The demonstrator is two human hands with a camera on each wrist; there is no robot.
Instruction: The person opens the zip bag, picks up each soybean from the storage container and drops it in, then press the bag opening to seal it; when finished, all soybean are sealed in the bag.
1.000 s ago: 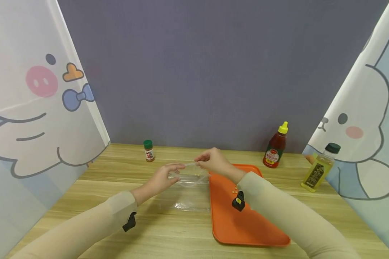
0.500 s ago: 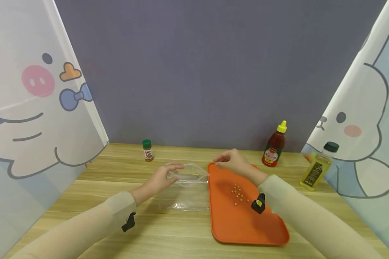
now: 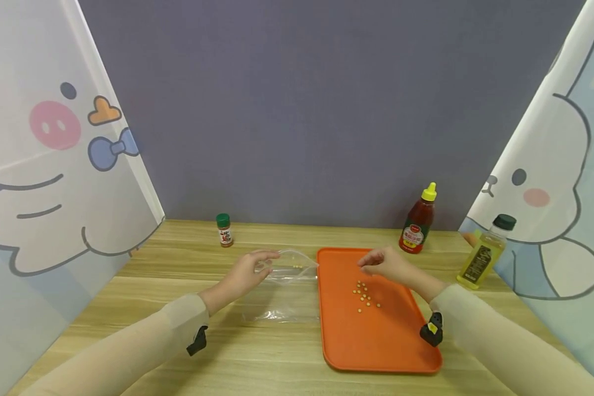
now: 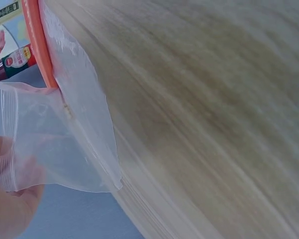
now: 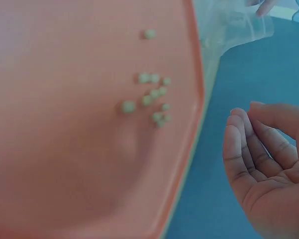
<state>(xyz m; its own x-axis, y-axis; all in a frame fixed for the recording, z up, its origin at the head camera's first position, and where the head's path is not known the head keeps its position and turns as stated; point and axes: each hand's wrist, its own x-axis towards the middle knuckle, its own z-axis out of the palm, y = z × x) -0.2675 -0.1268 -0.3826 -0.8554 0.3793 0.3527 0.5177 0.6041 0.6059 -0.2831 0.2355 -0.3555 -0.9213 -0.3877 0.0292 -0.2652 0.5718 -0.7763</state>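
Observation:
A clear zip bag (image 3: pixel 282 301) lies towards the middle of the table, its mouth held up and apart. My left hand (image 3: pixel 245 276) pinches the bag's left rim; in the left wrist view, the fingers and thumb grip the zip edge of the bag (image 4: pixel 49 134). A few pale grains (image 3: pixel 297 267) show inside it. To the right is an orange tray (image 3: pixel 376 349) with several small round soybeans (image 3: pixel 364 297) scattered on it. My right hand (image 3: pixel 393 268) hovers above the tray's far part, fingers loosely bent. In the right wrist view, no bean shows in this right hand (image 5: pixel 268 169).
A small green-capped seasoning jar (image 3: pixel 225 231) stands at the back left. A red sauce bottle (image 3: pixel 418 223) with a yellow cap is behind the tray. A yellow oil bottle (image 3: pixel 486 256) stands at the far right. A grey panel (image 3: pixel 297 110) closes off the back.
My right hand has left the bag's mouth and moved right, over the tray, uncovering the beans. My left hand keeps its hold on the bag's rim.

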